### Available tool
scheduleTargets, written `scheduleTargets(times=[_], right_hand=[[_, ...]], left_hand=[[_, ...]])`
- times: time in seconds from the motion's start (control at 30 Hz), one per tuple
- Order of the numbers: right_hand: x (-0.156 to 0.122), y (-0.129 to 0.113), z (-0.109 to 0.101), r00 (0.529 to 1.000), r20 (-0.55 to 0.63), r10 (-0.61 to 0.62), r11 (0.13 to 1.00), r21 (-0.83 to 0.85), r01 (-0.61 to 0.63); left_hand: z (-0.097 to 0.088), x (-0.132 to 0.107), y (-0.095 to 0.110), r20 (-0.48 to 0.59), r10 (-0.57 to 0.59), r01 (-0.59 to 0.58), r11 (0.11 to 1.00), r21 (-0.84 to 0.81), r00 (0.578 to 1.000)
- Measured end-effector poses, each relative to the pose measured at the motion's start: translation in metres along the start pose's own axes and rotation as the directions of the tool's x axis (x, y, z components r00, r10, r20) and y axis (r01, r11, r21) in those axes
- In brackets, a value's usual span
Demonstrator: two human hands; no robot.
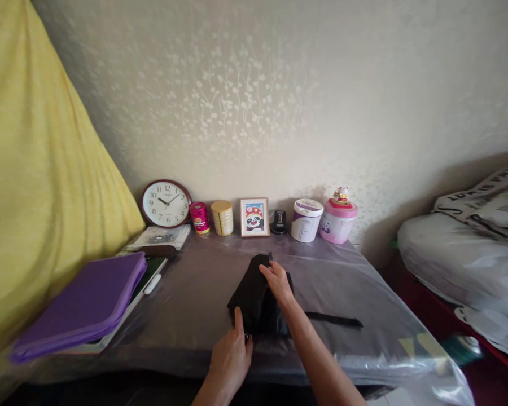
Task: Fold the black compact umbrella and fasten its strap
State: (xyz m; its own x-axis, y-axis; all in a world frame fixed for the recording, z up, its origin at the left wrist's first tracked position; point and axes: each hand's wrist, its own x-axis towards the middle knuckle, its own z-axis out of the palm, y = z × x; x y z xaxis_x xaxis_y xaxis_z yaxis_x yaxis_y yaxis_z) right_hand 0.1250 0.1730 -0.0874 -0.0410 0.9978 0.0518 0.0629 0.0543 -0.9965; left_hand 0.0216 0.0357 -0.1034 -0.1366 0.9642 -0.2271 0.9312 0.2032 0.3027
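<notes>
A black, soft, folded item [249,293], which looks like fabric and could be a pouch or bag, lies on the table in front of me. From its right side a black strap [334,319] runs out flat across the table. My left hand [232,352] is at the item's near left edge, index finger stretched along its top and the thumb near a small dark shiny part. My right hand [277,280] pinches the far right edge, with fingers closed on it. The underside of the item and some fingertips are hidden.
Plastic film covers the table [186,304]. A purple folder [84,299] lies on books at left, beside a white pen-like object [152,284]. Along the wall stand a clock [166,203], a framed panda picture [254,217] and several canisters [307,221]. Bags [461,254] are piled at right.
</notes>
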Motion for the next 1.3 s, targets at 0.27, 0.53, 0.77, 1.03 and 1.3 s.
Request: scheduleTargets(times=[0.27,0.53,0.77,1.03,1.3], right_hand=[[0.012,0.009,0.027,1.000,0.026,0.009,0.897,-0.442,0.003],[0.010,0.003,0.033,0.996,0.085,0.022,0.792,-0.609,0.034],[0.008,0.002,0.034,0.987,0.157,-0.027,0.712,-0.690,0.129],[-0.003,-0.001,0.034,0.954,0.281,-0.104,0.751,-0.607,0.261],[-0.045,0.003,0.009,0.699,0.542,-0.467,0.648,-0.328,0.687]], left_hand=[[0.001,0.000,0.001,-0.009,0.020,-0.020,0.998,0.064,1.000],[-0.001,-0.003,-0.010,-0.002,0.047,-0.047,0.996,-0.076,0.999],[-0.003,-0.008,-0.021,-0.098,0.189,-0.206,0.957,-0.204,0.977],[0.001,0.009,-0.008,0.066,0.137,-0.138,0.990,0.010,0.988],[0.005,0.008,-0.007,0.043,0.068,-0.067,0.998,-0.010,0.997]])
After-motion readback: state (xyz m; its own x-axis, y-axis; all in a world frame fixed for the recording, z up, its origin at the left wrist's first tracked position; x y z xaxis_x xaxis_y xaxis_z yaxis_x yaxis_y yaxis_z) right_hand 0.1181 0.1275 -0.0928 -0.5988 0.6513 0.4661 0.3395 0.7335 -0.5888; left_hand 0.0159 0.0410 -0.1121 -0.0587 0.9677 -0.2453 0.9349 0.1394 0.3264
